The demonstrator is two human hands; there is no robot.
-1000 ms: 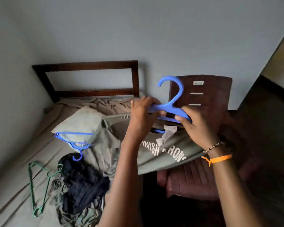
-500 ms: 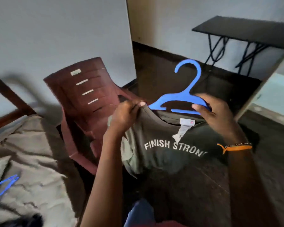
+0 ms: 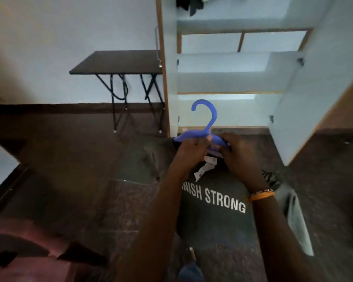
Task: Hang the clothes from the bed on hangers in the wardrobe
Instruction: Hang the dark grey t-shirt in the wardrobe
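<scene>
Head view, we are listing: wardrobe (image 3: 228, 64) standing open ahead; dark T-shirt (image 3: 214, 216) hanging below our hands; blue hanger (image 3: 207, 121), bar lying left-right, hook pointing up; left hand (image 3: 193, 147) and right hand (image 3: 237, 153) both gripping the hanger.

Ahead of me: wardrobe (image 3: 228, 82), open, shelves stacked one above another, clothes (image 3: 192, 4) on the top one. Left of it, against the wall: table (image 3: 118, 63). Before the wardrobe, in my two hands: hanger (image 3: 204, 127), hook uppermost; shirt (image 3: 214, 210) hangs below it. Lower left corner: chair (image 3: 25, 253), on the floor (image 3: 90, 159).
</scene>
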